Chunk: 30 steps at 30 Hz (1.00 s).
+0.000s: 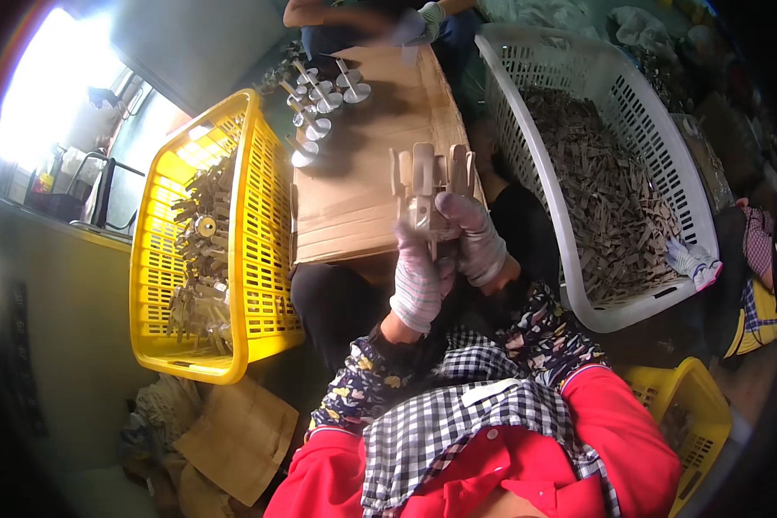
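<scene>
"One checked apron (457, 414) is nearest, black and white, worn over a red top (622, 423). Beside the right sleeve is a small yellow basket (698, 380)."

"And the grip?"

"Both hands are gloved and closed on the same thing. The left hand (420, 281) grasps the lower end of a brownish piece (423, 171) with several upright prongs; the right hand (476, 237) clasps its right side, thumb laid against it. Some fingers are hidden."

"Where is that piece?"

"Held up over the near right corner of a cardboard sheet (345, 216), prongs pointing away from the wearer."

"What stands along the sheet's sides?"

"Off its left edge, a large yellow basket (246, 345) heaped with brownish parts (200, 246). Off its right edge, a white basket (617, 312) holding many flat brown strips (587, 173)."

"Farther away?"

"Near the far left corner of the sheet, a cluster of round white discs (326, 104) with thin stems. Past the far edge, a second person's gloved hand (427, 22), partly blurred; its grip I cannot tell."
</scene>
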### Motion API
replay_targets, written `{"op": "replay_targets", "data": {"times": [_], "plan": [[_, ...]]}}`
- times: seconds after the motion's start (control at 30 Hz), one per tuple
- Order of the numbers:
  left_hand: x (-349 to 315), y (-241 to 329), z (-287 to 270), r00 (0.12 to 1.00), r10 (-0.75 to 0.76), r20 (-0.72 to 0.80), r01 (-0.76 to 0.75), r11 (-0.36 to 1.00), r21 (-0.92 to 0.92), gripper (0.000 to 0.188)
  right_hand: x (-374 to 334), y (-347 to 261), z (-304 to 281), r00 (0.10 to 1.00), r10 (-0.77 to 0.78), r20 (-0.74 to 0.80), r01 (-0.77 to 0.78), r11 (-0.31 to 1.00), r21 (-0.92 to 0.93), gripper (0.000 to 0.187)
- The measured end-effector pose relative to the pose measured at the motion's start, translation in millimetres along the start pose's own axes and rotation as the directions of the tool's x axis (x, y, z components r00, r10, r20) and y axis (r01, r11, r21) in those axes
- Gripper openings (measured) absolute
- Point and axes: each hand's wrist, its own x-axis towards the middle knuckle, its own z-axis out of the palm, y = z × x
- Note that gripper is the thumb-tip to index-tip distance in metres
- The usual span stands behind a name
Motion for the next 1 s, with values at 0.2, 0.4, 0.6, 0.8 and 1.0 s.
{"op": "replay_targets", "data": {"times": [0.2, 0.4, 0.6, 0.8, 1.0], "plan": [[15.1, -10.0, -1.5, 0.984, 0.149, -0.093, -0.118, 0.954, 0.277, 0.071, 2.0, -12.0, -11.8, 0.991, 0.104, 0.087, -0.094, 0.99, -0.108, 0.036], [13.0, -13.8, 4.3, 0.992, -0.017, -0.123, 0.029, 0.995, 0.098, 0.076, -0.8, -1.5, -31.5, 0.995, 0.073, 0.065, -0.068, 0.994, -0.086, 0.037], [1.5, -4.4, -3.0, 0.953, -0.109, 0.283, 0.155, 0.977, -0.144, 0.078, -8.6, -8.1, -37.7, 0.965, 0.103, 0.241, -0.121, 0.991, 0.06, 0.042], [2.0, -3.5, 6.8, 0.992, 0.048, 0.114, -0.072, 0.974, 0.217, 0.067, -8.0, -20.1, -50.8, 0.897, 0.352, 0.269, -0.268, 0.915, -0.302, 0.04], [11.7, -24.4, -8.3, 0.765, 0.638, 0.094, -0.591, 0.635, 0.497, 0.043, -6.3, -5.2, -18.8, 0.932, -0.337, 0.132, 0.36, 0.831, -0.423, 0.061]]}}
